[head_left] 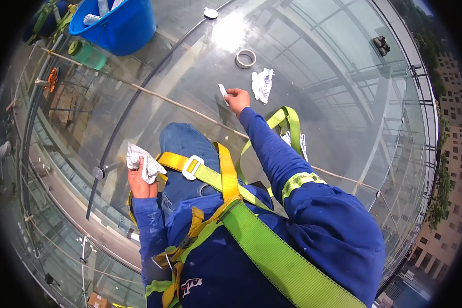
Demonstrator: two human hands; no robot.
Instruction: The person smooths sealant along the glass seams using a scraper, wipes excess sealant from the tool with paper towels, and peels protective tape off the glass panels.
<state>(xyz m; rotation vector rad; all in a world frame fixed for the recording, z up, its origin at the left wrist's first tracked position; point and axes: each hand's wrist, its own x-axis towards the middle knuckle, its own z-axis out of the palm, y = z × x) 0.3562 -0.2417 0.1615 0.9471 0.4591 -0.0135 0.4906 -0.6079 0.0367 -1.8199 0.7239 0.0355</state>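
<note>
Right hand (237, 98) is out at arm's length toward twelve o'clock, fingers pinched tight on a small white strip (223, 92), and the strip's lower end looks to be against the glass panel (333, 56), though I can't say for sure it touches. Just past that hand, toward one o'clock, a crumpled white rag (262, 84) lies on the glass, and a roll of tape (245, 58) sits flat a bit further out at twelve. Left hand (140, 180) is down at nine o'clock beside the knee, closed around a wad of crumpled paper (142, 162) that sticks up out of the fist. The person kneels on the panel in blue work clothes, with a yellow and green safety harness (226, 179) strapped across thigh and back. A thin rope (164, 99) runs across the glass from ten o'clock, passing behind the outstretched arm. Far out at eleven o'clock stands a blue bucket (120, 25) with things inside, and a green bottle (88, 54) lies on its side just beside it. At the far right edge, around two o'clock, a small dark fitting (381, 45) sits on the glass, well apart from everything else.
</note>
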